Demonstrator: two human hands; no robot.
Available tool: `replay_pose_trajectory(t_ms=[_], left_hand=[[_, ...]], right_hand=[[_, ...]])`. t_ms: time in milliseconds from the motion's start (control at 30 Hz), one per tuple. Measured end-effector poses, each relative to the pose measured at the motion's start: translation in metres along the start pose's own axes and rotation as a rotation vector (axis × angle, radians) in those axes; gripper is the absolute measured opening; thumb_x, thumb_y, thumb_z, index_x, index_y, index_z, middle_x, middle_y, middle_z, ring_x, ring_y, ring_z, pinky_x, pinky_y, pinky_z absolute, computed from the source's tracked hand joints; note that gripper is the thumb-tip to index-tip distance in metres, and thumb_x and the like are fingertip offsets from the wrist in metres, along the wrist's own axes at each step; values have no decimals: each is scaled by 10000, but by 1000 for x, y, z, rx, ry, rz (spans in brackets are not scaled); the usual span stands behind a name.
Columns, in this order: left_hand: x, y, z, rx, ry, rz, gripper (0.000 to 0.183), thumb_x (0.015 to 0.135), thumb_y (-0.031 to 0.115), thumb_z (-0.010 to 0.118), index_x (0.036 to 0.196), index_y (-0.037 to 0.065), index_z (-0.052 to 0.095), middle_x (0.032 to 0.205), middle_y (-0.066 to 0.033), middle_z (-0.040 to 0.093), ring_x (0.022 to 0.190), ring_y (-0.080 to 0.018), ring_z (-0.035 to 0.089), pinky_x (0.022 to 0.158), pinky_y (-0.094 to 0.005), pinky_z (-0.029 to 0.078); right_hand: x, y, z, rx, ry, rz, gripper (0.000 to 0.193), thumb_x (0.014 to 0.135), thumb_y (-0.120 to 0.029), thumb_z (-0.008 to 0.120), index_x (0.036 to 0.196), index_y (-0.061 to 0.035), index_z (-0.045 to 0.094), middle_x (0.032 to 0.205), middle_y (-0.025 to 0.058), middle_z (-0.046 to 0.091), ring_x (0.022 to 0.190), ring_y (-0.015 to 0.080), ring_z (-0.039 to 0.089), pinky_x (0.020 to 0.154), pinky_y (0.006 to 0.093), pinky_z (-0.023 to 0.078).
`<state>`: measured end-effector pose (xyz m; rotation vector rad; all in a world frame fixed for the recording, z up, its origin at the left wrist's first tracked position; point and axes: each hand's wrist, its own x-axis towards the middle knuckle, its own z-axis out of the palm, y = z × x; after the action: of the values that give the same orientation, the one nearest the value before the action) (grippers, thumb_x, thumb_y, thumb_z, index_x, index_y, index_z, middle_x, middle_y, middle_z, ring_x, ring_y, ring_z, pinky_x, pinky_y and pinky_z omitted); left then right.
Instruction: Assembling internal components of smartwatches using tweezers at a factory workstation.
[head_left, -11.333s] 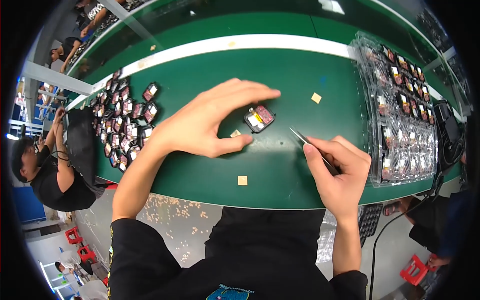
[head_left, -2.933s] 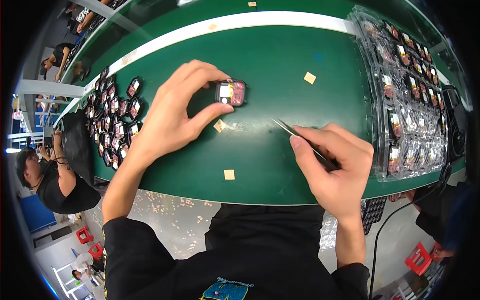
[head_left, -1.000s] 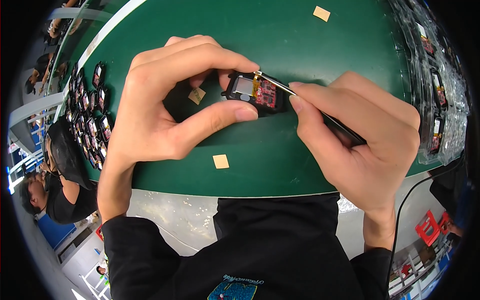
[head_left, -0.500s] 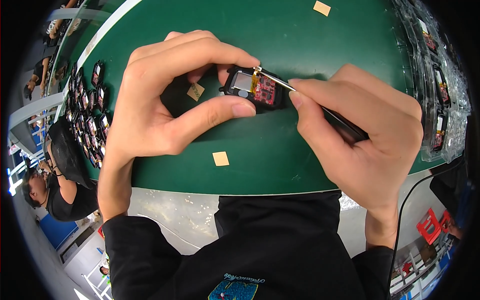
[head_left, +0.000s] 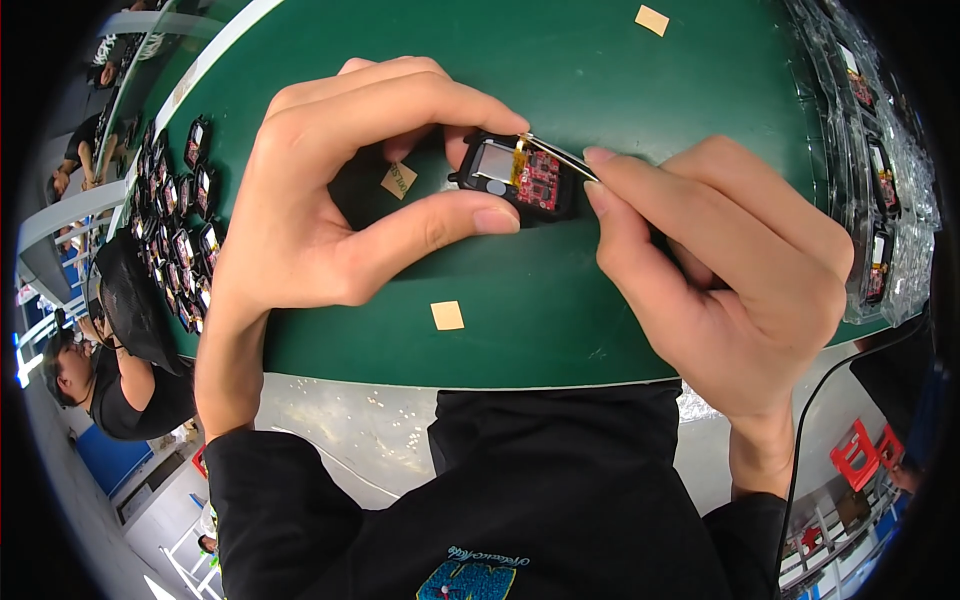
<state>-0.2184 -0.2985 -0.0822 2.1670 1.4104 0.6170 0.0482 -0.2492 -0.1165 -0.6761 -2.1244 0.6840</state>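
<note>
Between the thumb and index finger of my left hand point(head_left: 330, 190) sits a small black device housing point(head_left: 553, 208). Its open inside shows a silver battery point(head_left: 495, 161), a strip of yellow tape and a red circuit board point(head_left: 541, 182). My right hand point(head_left: 730, 260) pinches metal tweezers point(head_left: 560, 153), whose tips reach the housing's upper edge beside the yellow tape and my left index fingertip. Whether the tips grip anything is too small to tell. The housing is held low over the green table point(head_left: 560, 300).
Small tan paper squares lie about: one point(head_left: 447, 316) near me, one point(head_left: 399, 180) under my left hand, one point(head_left: 652, 20) far off. Several similar devices point(head_left: 180, 200) crowd the left edge. Clear plastic trays point(head_left: 905, 200) with devices line the right. A person point(head_left: 120, 370) sits at left.
The device and my left hand have shifted slightly right. The tweezers have turned a little at the housing's upper edge, with my right hand moving slightly right.
</note>
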Motion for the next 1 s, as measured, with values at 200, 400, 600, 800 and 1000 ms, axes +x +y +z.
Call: replay_pose_trajectory(t_ms=[200,400,600,800,1000], left_hand=[[0,-14,-6,-71,-53,51,610,747,360,943,1205,-24,824,984,-98,770,802,-185,524,736,-328,384],[-1,-17,-6,-133,-65,65,636,744,378,935,1218,-32,820,1034,-106,783,838,-181,537,740,-331,372],[0,-12,-6,-119,-70,47,595,736,339,909,1196,-27,824,1036,-114,786,847,-194,582,760,-334,390],[0,-15,-5,-70,-72,159,540,755,334,890,1143,-36,822,1028,-140,785,897,-245,682,843,-368,442],[0,-13,-6,-53,-67,140,534,741,309,900,1150,-27,821,1027,-133,787,887,-233,667,825,-363,431]], right_hand=[[5,-4,-10,69,-89,114,233,812,138,827,1013,26,863,715,45,677,584,91,594,529,247,396],[4,-2,-9,140,-125,162,200,825,121,826,997,27,862,713,50,684,601,96,614,546,250,409],[3,-3,-6,159,-111,170,191,827,119,829,992,27,859,711,48,682,603,93,609,546,247,404],[2,-3,-5,170,-96,152,191,821,124,829,985,30,855,703,46,675,587,87,594,532,250,393],[1,0,-6,159,-89,117,181,816,111,835,977,29,854,697,39,670,564,82,569,523,247,376]])
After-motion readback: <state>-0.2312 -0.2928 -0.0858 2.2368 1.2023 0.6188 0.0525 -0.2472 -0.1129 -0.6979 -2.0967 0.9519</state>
